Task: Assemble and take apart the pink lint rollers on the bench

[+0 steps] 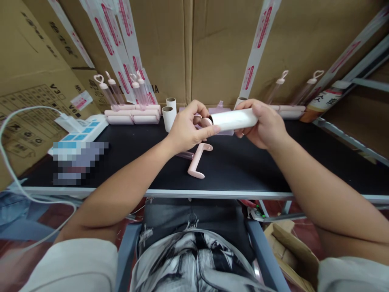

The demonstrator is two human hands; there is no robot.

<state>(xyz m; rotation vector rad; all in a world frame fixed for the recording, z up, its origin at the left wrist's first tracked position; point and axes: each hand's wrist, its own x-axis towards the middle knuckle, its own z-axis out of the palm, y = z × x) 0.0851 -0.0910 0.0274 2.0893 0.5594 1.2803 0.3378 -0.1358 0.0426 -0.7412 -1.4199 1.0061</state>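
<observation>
A white cylinder [234, 120] lies nearly level between my two hands above the black table. My right hand [267, 123] is wrapped round its right end. At the left end, my left hand [193, 125] pinches the cylinder's edge, with a small pink rounded piece [207, 122] at the opening. Below my left hand, a pink bracket-shaped handle [197, 161] rests on the table, and a clear pinkish tube [185, 155] touches it. Behind my hands lies a translucent pink sheet [226, 132], partly hidden.
White cardboard tubes [168, 117] stand behind my left hand. Pink rollers [133, 115] with clear heart-topped tubes line the back left, others the back right. A power strip [83, 133] with a white cable is left, a bottle [326, 99] right. Cardboard boxes [164, 44] wall the back.
</observation>
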